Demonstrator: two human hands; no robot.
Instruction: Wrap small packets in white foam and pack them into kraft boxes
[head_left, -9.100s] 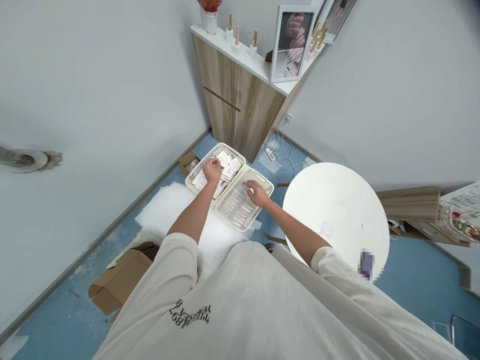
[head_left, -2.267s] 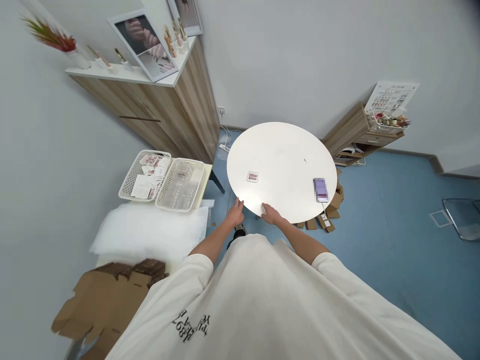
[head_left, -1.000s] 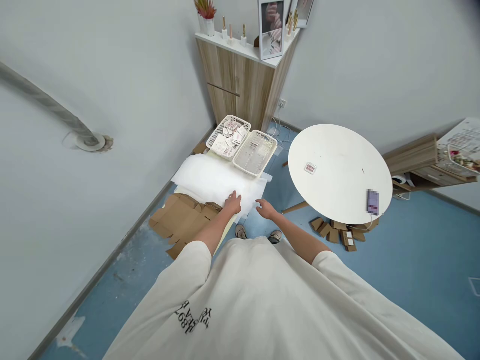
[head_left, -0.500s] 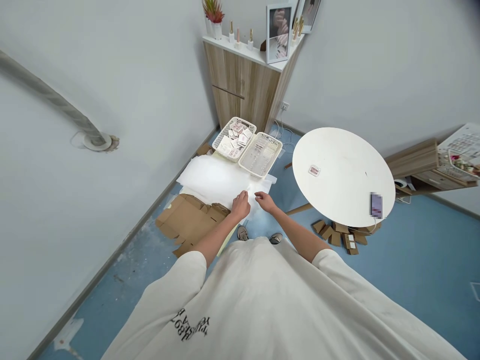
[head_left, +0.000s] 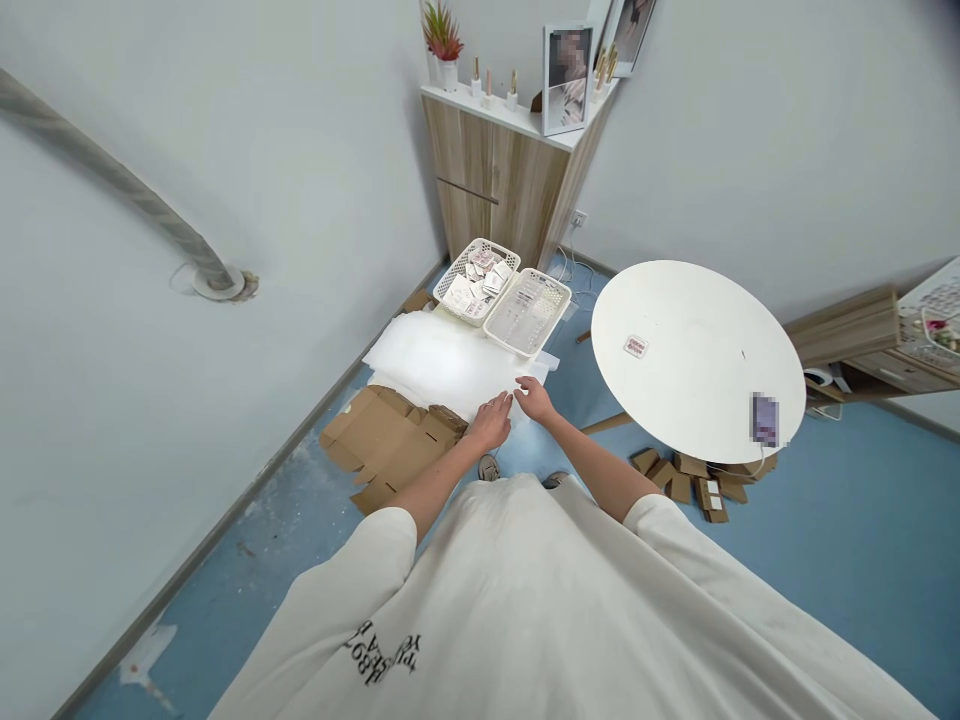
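My left hand (head_left: 492, 421) is above the near edge of a white sheet (head_left: 439, 355), back up, its fingers stretched out towards the right. Close beside it, my right hand (head_left: 534, 399) has its thumb and index finger apart. The fingertips of the two hands almost meet, and I make out nothing between them. Beyond the hands stand two white plastic baskets: the left basket (head_left: 441, 291) holds small white packets (head_left: 480, 277), the right basket (head_left: 564, 300) flat clear pieces (head_left: 525, 310). Flattened brown cardboard (head_left: 390, 440) lies left of my left hand.
To the right stands a round white table (head_left: 690, 330) with a small clear case (head_left: 636, 346) and a blurred phone (head_left: 765, 418). Small brown boxes (head_left: 679, 483) lie beneath its near edge. A wooden cabinet (head_left: 499, 165) fills the corner, with cables (head_left: 574, 265) beside it.
My left hand has moved slightly right and its fingers have straightened from a bent grip. My right hand is a little higher, and the gap between the hands has narrowed. The view has shifted slightly.
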